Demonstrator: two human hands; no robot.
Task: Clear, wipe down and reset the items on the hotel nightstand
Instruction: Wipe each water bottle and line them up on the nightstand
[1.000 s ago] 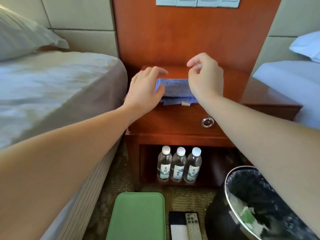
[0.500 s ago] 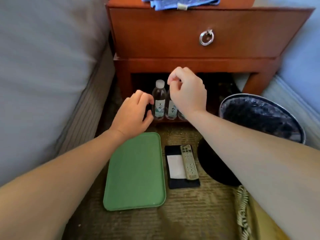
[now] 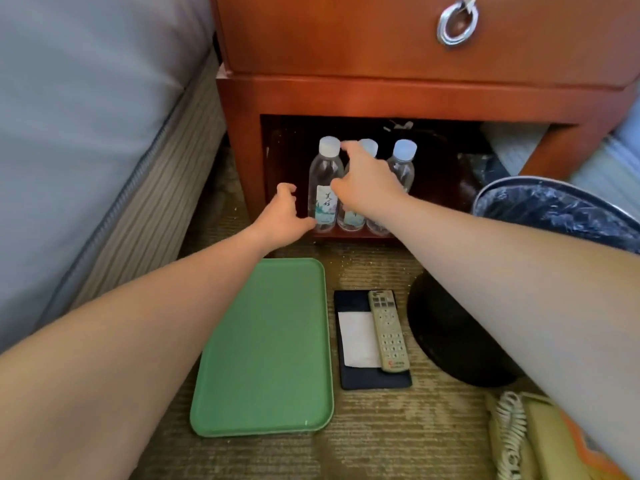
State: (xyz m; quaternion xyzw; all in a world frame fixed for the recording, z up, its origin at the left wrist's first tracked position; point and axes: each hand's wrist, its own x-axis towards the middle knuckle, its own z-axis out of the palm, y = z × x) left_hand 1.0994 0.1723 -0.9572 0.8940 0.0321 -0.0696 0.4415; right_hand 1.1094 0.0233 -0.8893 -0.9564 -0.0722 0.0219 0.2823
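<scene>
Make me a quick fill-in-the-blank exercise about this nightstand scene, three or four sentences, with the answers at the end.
____ water bottles stand on the nightstand's lower shelf.
The remote lies on a dark pad beside the ____ tray.
The drawer pull is shaped like a ____.
The right hand reaches in front of the ____ bottle.
Missing words: three; green; ring; middle.
</scene>
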